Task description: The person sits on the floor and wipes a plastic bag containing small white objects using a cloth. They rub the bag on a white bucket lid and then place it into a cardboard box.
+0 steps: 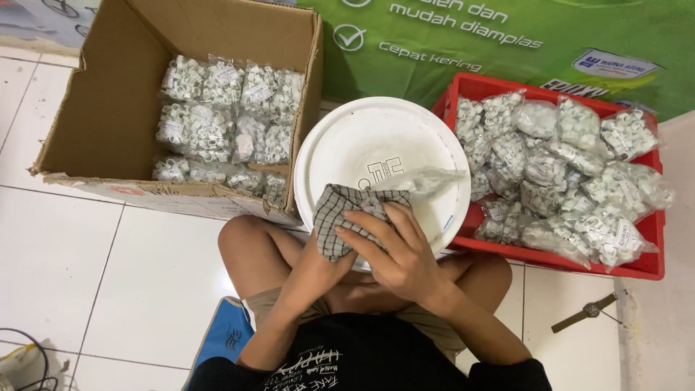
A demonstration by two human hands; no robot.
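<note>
We see our right hand [394, 253] curled over a checked cloth [340, 213] and clear bag [427, 179], gripping them; our left hand [318, 269] clasps the cloth from beneath, above the white bucket lid [362, 137]

One cardboard box [108, 137], one red crate [651, 239] and one white bucket lid [362, 137] are sitting on the floor. One checked cloth [337, 210], one clear bag [427, 179] and one wristwatch [586, 312] are showing. Small packed bags [217, 116] are filling the box and crate, too heaped to count.

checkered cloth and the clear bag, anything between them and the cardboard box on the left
Nothing visible blocks the way. The checkered cloth and clear bag, held by both hands over the white bucket lid, sit right beside the open cardboard box.
</note>
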